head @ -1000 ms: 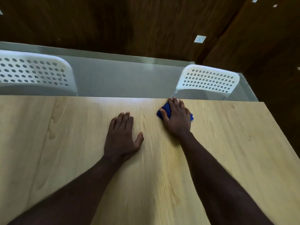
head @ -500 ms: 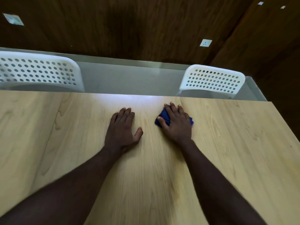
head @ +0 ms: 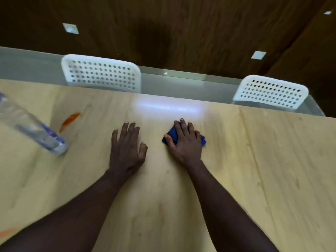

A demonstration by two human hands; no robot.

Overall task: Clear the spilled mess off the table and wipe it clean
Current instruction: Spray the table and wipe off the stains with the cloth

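Right grip (head: 185,142) presses flat, fingers straight, on a blue cloth (head: 171,134); left grip (head: 127,148) lies spread on the worktop (head: 254,160), bottle (head: 32,128) and orange smear (head: 70,120) to its left.

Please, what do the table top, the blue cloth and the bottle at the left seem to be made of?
Table top: light wood or wood-look laminate. It shows grain lines and a smooth, slightly glossy finish that reflects light.
Blue cloth: soft matte fabric, bunched under the right hand.
Bottle: probably clear plastic, see-through with a purple label. The blur leaves glass possible.
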